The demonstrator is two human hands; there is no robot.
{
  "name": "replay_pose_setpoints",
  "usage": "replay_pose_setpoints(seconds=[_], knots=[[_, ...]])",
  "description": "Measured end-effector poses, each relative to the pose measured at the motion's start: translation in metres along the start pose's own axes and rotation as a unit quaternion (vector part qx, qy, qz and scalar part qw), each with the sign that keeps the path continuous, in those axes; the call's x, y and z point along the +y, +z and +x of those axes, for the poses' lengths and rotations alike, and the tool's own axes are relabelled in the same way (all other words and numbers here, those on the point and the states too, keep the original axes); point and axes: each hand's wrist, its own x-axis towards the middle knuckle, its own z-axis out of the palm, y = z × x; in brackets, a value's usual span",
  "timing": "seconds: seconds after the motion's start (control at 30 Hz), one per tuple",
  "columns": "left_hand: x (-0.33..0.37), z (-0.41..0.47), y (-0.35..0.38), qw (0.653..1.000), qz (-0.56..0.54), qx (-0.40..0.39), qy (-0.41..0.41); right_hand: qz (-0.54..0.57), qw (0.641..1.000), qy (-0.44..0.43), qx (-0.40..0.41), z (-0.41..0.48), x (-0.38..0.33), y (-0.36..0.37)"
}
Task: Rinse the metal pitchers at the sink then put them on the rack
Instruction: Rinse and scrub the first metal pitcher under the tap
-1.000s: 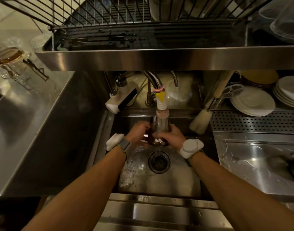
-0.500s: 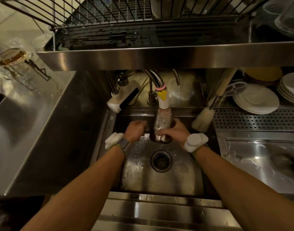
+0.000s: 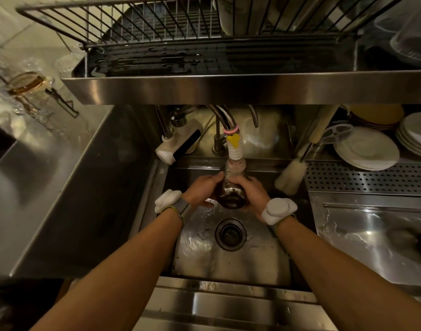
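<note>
Pitcher (image 3: 231, 198) of dark glossy metal sits clasped by left hand (image 3: 201, 191) and right hand (image 3: 252, 192).

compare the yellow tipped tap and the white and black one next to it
The tap with the yellow tip ends in a white ribbed spout pointing straight down; the white and black tap ends in a blocky head slanting left. The first stands over the pitcher that the left hand and right hand grip; nothing is under the second. Both rise on metal pipes behind the sink.
</note>
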Motion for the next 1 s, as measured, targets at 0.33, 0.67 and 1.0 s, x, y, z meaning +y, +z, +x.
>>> replay_pose_setpoints(seconds=[0.33,0.67,1.0], knots=[[0.0,-0.004,0.005,0.986,-0.125,-0.049,-0.101,-0.106,0.994,0.008,0.013,-0.008,-0.003,0.001],[-0.006,-0.005,0.005,0.974,-0.182,-0.036,-0.134,-0.302,0.937,-0.168,0.045,-0.02,0.007,0.004],[-0.004,-0.011,-0.013,0.986,0.109,0.092,-0.09,-0.377,0.906,-0.17,0.088,-0.015,-0.004,-0.002]])
